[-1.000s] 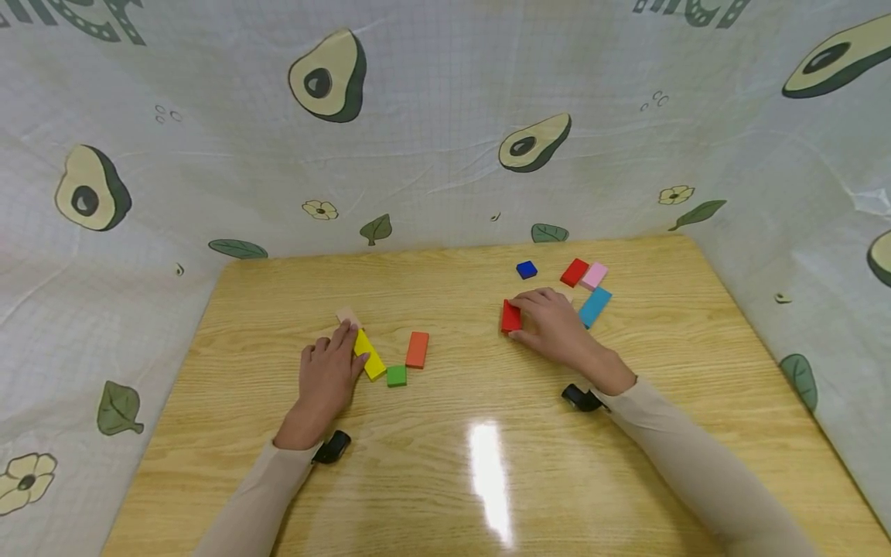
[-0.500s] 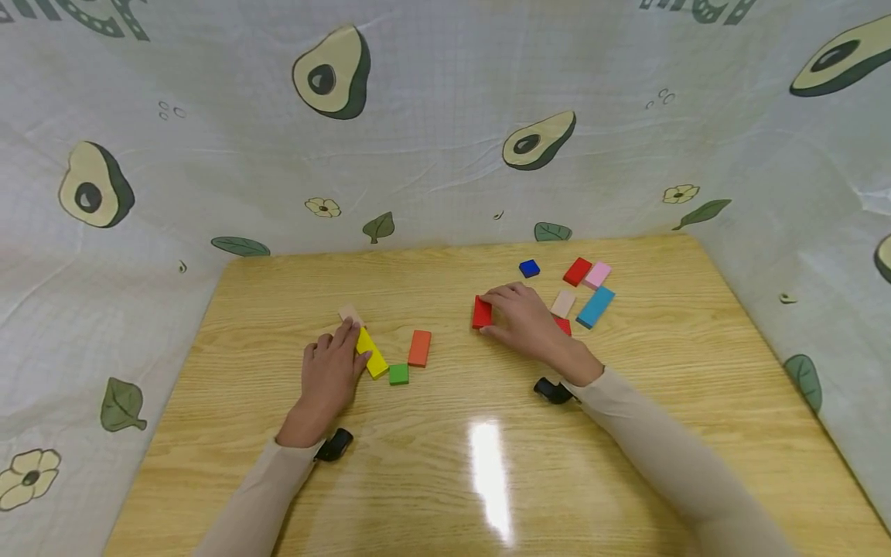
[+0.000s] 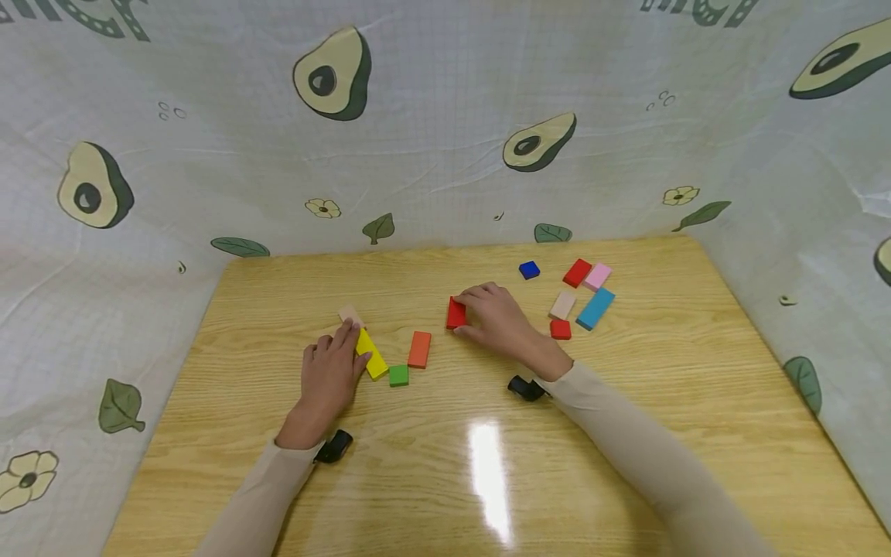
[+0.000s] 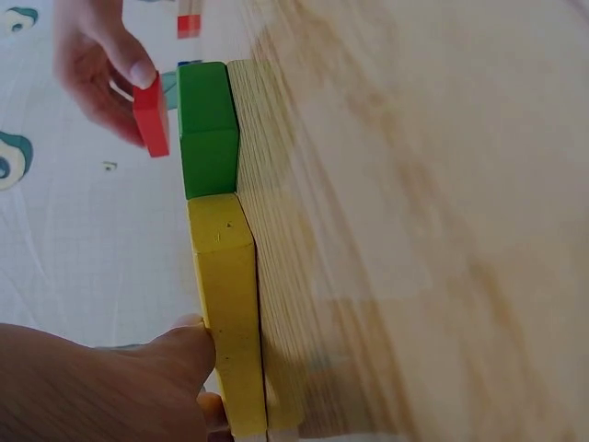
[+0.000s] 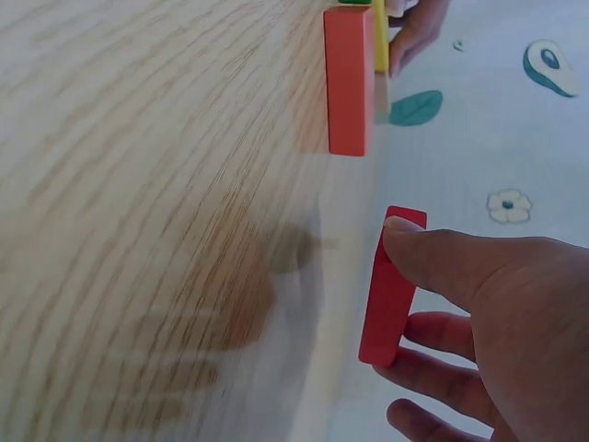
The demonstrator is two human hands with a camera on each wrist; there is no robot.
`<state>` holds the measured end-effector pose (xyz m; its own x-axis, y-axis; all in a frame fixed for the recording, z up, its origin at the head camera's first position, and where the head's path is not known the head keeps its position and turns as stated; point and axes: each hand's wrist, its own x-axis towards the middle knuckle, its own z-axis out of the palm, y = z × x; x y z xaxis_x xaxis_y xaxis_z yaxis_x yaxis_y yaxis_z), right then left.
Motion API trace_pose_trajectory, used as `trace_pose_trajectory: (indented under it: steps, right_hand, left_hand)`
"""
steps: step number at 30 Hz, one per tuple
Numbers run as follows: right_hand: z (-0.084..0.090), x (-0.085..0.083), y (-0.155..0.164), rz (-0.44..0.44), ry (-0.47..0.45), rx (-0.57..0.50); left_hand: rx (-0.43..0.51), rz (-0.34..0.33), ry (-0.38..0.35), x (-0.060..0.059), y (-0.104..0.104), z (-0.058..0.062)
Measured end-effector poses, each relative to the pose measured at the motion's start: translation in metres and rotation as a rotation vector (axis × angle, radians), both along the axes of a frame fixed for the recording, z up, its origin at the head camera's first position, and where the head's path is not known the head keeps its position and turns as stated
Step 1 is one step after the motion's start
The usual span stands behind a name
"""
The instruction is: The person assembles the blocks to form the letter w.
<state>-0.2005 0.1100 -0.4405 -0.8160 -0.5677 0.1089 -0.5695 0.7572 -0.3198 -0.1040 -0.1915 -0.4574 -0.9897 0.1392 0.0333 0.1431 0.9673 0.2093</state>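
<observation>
My right hand (image 3: 496,321) pinches a red block (image 3: 455,313) between thumb and fingers, right of the orange-red block (image 3: 420,350). In the right wrist view the thumb lies along one face of that red block (image 5: 391,295). My left hand (image 3: 329,375) holds the yellow block (image 3: 372,356), thumb on its near side and fingertips at its far end. A pale wooden block (image 3: 350,315) continues from that far end. The green block (image 3: 399,375) sits at the yellow block's near end, by the orange-red one.
Toward the back right lie a blue square block (image 3: 529,269), a red block (image 3: 577,272), a pink block (image 3: 597,276), a light blue block (image 3: 595,309), a pale block (image 3: 562,305) and a small red block (image 3: 560,329). Patterned cloth (image 3: 431,139) rises behind the table (image 3: 390,480).
My right hand has moved left with the red block, away from the back right blocks, uncovering the pale and small red ones. The left hand has stayed at the yellow block.
</observation>
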Motion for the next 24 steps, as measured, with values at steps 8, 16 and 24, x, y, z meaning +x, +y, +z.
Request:
trace_pose_trajectory:
  steps: [8,16,24]
  right_hand:
    - [-0.003,-0.002,-0.013,0.014,0.015,-0.016]
    - [-0.003,-0.007,-0.025,0.009,-0.003,0.004]
    - [-0.005,-0.012,-0.037,0.009,-0.04,0.016]
  left_hand:
    - [-0.013,-0.003,0.0,-0.001,-0.001,-0.001]
    - [-0.017,-0.005,0.008,0.0,-0.001,0.0]
    - [-0.01,-0.002,-0.006,0.0,0.0,0.001]
